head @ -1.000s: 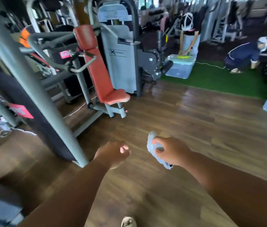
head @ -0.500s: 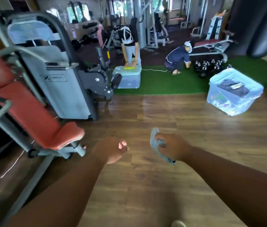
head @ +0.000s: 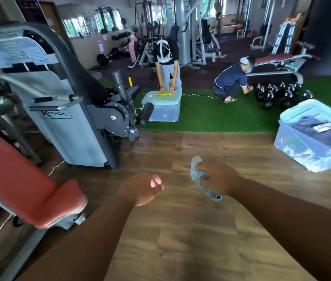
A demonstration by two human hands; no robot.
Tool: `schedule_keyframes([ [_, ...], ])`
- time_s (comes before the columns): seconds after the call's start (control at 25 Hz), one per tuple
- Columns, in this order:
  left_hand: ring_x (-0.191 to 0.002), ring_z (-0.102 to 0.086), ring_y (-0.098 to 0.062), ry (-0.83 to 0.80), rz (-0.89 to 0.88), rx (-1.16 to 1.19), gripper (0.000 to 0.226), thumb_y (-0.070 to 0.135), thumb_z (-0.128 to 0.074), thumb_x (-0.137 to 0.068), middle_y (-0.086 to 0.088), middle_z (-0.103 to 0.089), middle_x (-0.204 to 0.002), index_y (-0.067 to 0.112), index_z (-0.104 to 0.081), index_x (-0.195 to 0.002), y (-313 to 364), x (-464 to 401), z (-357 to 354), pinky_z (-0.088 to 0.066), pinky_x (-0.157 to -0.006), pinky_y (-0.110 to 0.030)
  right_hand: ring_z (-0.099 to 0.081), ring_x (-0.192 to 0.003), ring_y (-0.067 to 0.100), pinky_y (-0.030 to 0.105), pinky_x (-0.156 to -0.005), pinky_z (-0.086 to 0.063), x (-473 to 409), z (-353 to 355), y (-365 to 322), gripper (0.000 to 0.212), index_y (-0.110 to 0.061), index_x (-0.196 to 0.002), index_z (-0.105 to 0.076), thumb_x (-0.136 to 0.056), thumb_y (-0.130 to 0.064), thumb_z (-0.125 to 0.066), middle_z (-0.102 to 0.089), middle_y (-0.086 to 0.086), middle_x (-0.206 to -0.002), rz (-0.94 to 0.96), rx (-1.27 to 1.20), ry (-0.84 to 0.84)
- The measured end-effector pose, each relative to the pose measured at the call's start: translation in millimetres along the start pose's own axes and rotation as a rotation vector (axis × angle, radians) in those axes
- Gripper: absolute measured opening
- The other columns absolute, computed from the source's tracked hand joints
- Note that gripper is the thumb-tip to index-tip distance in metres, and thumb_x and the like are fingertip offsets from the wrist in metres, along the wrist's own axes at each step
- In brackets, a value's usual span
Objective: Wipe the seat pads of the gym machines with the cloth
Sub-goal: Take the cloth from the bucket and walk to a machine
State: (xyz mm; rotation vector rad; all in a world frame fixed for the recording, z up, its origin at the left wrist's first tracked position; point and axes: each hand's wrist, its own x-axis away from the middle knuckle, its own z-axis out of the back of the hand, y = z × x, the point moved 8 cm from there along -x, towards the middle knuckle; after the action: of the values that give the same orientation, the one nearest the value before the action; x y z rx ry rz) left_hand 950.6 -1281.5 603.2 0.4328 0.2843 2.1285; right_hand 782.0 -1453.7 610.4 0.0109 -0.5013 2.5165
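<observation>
Right hand (head: 219, 180): fingers curled round a bunched grey cloth (head: 198, 175), which sticks out above the fist and trails below it. The hand is held in the air over the wooden floor (head: 191, 240), touching nothing else.

Left hand (head: 140, 188): loosely curled, fingertips turned in toward the palm, holding nothing. It hangs just right of the nearest seat pad (head: 59, 203) without touching it.

Cloth, handling judgement: soft, light and limp, apparently a nubbly towelling weave; no risk of slipping or breaking. It folds wherever it is gripped, so a bunched hold such as this one suits carrying, while a flatter spread under the palm would likely serve wiping better.

Seat pad: orange-red, smooth upholstery with a rounded front edge, probably vinyl and likely to wipe easily. It joins a long back pad (head: 4, 159) of the same covering, both carried on a grey metal frame. The cloth is well apart from it.

Behind stands a grey weight machine (head: 59, 122) with a hard shroud and dark pivot arm. Further off, green artificial turf (head: 211, 116), a lidded clear plastic box (head: 162, 108) with a person (head: 167, 63) bent over it, a second person (head: 231, 82) crouched near dark kettlebells (head: 278, 94), and an open clear tub (head: 314, 134) at right
</observation>
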Motion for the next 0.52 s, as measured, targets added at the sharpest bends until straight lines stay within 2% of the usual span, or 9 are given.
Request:
schedule_keyframes([
  [0.2,-0.098,-0.062,-0.006,-0.040,-0.005,-0.009,0.030,0.057,-0.055,-0.088,0.018,-0.067,-0.105,0.038,-0.066,-0.110,-13.3,-123.1,12.6,-0.050,-0.089,-0.030,-0.055,-0.118,0.020,0.032,-0.093,-0.045,-116.1,12.9,27.7,0.041,-0.035,-0.136,-0.052,-0.095,-0.039,-0.051,-0.059,-0.006,-0.132,0.040,0.029,0.002],
  [0.36,-0.097,-0.061,-0.004,-0.052,-0.053,-0.040,0.029,0.058,-0.054,-0.089,0.021,-0.067,-0.103,0.039,-0.065,-0.108,-24.4,-257.5,43.2,-0.049,-0.087,-0.029,-0.053,-0.090,0.016,0.028,-0.075,-0.040,-221.1,42.1,66.2,0.039,-0.035,-0.134,-0.053,-0.095,-0.035,-0.053,-0.065,-0.002,-0.120,-0.034,0.012,0.031],
  [0.44,-0.096,-0.061,-0.004,-0.077,-0.092,-0.057,0.028,0.059,-0.053,-0.089,0.021,-0.066,-0.101,0.040,-0.064,-0.106,-20.2,-326.7,65.2,-0.048,-0.085,-0.028,-0.049,-0.087,0.016,0.027,-0.072,-0.038,-269.8,64.5,88.7,0.038,-0.033,-0.133,-0.054,-0.095,-0.033,-0.054,-0.065,0.001,-0.119,-0.095,-0.009,0.050],
  [0.52,-0.095,-0.061,-0.004,-0.093,-0.142,-0.060,0.028,0.057,-0.054,-0.090,0.020,-0.066,-0.101,0.039,-0.066,-0.106,-5.8,-390.0,88.0,-0.048,-0.084,-0.028,-0.053,-0.088,0.020,0.029,-0.073,-0.043,-313.9,89.2,110.8,0.037,-0.033,-0.132,-0.055,-0.095,-0.034,-0.054,-0.065,0.003,-0.120,-0.147,-0.023,0.071],
])
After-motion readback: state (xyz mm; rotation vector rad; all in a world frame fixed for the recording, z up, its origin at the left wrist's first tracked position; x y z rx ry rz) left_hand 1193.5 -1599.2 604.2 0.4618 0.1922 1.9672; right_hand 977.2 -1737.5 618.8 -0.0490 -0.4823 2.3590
